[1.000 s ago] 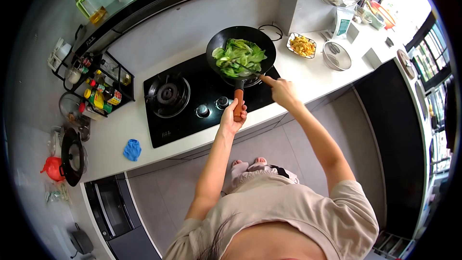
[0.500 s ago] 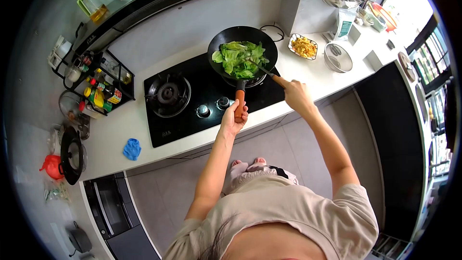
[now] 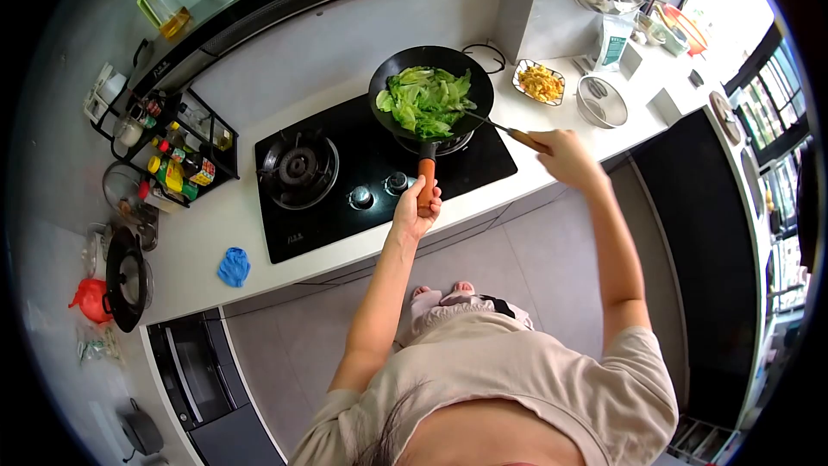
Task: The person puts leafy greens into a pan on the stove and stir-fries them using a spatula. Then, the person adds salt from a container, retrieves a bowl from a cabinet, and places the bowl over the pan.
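Note:
On the right burner of the black gas stove (image 3: 371, 229) sits a black wok (image 3: 390, 69) with green leafy vegetables (image 3: 427, 99) in it. My left hand (image 3: 417, 210) is wrapped round the wok's orange-brown handle (image 3: 426, 174). In my right hand (image 3: 567, 158) is a spatula (image 3: 527, 140) with a wooden handle, its thin metal shaft reaching over the wok's right rim. The spatula's working end is at the right side of the greens and partly hidden by them.
Right of the wok are a dish of yellow scrambled egg (image 3: 541, 83) and a metal strainer (image 3: 601, 102). A blue cloth (image 3: 234, 267) lies left of the stove, near a rack of bottles (image 3: 185, 160) and a black lid (image 3: 128, 278). The left burner (image 3: 298, 169) is uncovered.
My right hand has moved right and outward with the spatula, which now lies flatter and reaches less far into the wok. The greens have shifted left. My left hand stays on the handle.

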The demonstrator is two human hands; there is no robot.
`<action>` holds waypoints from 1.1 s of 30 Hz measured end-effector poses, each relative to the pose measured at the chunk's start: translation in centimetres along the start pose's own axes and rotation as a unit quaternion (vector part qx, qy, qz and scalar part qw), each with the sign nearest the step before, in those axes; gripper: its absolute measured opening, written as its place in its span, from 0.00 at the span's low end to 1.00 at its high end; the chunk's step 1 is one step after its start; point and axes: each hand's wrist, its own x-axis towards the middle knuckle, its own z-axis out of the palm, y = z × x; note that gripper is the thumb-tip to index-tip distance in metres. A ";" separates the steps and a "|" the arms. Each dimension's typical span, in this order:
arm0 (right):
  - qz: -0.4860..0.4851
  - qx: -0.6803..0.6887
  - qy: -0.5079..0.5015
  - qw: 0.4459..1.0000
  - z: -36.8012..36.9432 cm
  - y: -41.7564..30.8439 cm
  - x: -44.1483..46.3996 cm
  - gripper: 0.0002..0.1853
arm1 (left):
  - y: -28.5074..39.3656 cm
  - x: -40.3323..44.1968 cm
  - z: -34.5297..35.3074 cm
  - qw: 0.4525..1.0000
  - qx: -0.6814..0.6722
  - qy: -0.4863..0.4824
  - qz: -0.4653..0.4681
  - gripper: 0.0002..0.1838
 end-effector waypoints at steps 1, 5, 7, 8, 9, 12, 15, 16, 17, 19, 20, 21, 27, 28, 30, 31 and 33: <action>0.009 -0.036 -0.037 0.999 -1.4 0.2 -0.8 0.24 | 0.0 0.0 0.0 1.000 -0.002 -0.001 -0.001 0.18; -0.044 -0.004 -0.031 0.999 0.8 2.0 -1.4 0.23 | -0.1 -0.1 0.2 1.000 -0.003 0.004 0.006 0.18; -0.013 0.013 -0.031 0.999 4.3 0.9 -0.2 0.24 | -0.1 0.2 0.1 1.000 0.000 0.005 0.002 0.16; 0.000 0.015 -0.004 1.000 6.8 0.8 1.0 0.24 | -0.1 0.3 0.0 1.000 0.001 0.006 0.002 0.16; 0.013 0.017 0.022 1.000 9.1 0.7 2.1 0.24 | -0.2 0.3 -0.1 1.000 0.001 0.005 0.000 0.16; 0.043 0.050 0.072 0.995 11.7 0.0 4.4 0.24 | -0.1 0.1 -0.1 1.000 0.003 0.007 0.002 0.16; 0.029 0.076 0.139 0.987 11.1 -0.4 5.9 0.23 | -0.1 -0.2 0.4 1.000 0.005 0.017 0.008 0.16; 0.040 0.075 0.145 0.986 11.0 -0.1 7.1 0.22 | -0.1 -0.3 0.5 1.000 0.006 0.016 0.011 0.16; 0.035 0.080 0.155 0.984 11.1 0.1 8.0 0.22 | -0.2 -0.4 0.6 1.000 0.008 0.016 0.012 0.16; 0.025 0.093 0.175 0.980 11.8 -0.5 9.7 0.23 | -0.4 -0.1 0.1 1.000 0.005 0.009 0.008 0.16; 0.024 0.093 0.164 0.982 13.3 -0.2 10.7 0.24 | -0.2 0.1 -0.1 1.000 0.004 0.005 0.008 0.16; 0.030 0.073 0.145 0.986 14.5 -0.3 11.2 0.25 | -0.2 0.2 0.1 1.000 0.002 0.006 0.008 0.16; -0.031 -0.071 0.106 0.991 12.0 0.1 6.2 0.30 | -0.2 -0.1 0.3 1.000 0.000 0.008 0.010 0.15; -0.018 -0.097 0.099 0.990 10.5 -0.2 5.4 0.30 | -0.3 -0.2 0.3 1.000 -0.001 0.007 0.014 0.16; -0.001 -0.110 0.106 0.988 10.5 0.9 6.1 0.30 | -0.3 -0.2 0.2 1.000 0.002 0.006 0.021 0.17; 0.015 -0.111 0.097 0.989 10.2 0.8 6.7 0.30 | -0.4 -0.3 0.3 1.000 0.002 0.011 0.019 0.17; 0.002 -0.082 0.091 0.992 12.8 0.9 8.7 0.27 | -0.3 -0.4 0.6 1.000 0.004 0.018 0.018 0.17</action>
